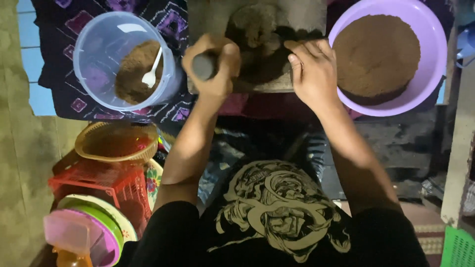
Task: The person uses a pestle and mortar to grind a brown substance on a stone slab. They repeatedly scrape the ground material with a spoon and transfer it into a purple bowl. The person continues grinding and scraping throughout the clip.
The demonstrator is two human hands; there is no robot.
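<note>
My left hand (213, 66) is closed around the end of a dark stone roller (204, 66). My right hand (311, 69) presses on the roller's other end, which it covers. Both rest on a grey grinding stone slab (297, 15) with a lump of brown paste (253, 22) at its far side. To the left stands a clear plastic tub (99, 39) holding brown powder (133, 74) and a white plastic spoon (151, 74). To the right, a purple basin (435, 64) is filled with a flat mound of brown powder (376, 52).
A dark patterned cloth (59, 64) lies under the tub. At my lower left are a woven basket (116, 143), a red plastic crate (104, 185), stacked plates (96, 220) and a pink container (74, 237). A green basket (457, 247) sits at the lower right.
</note>
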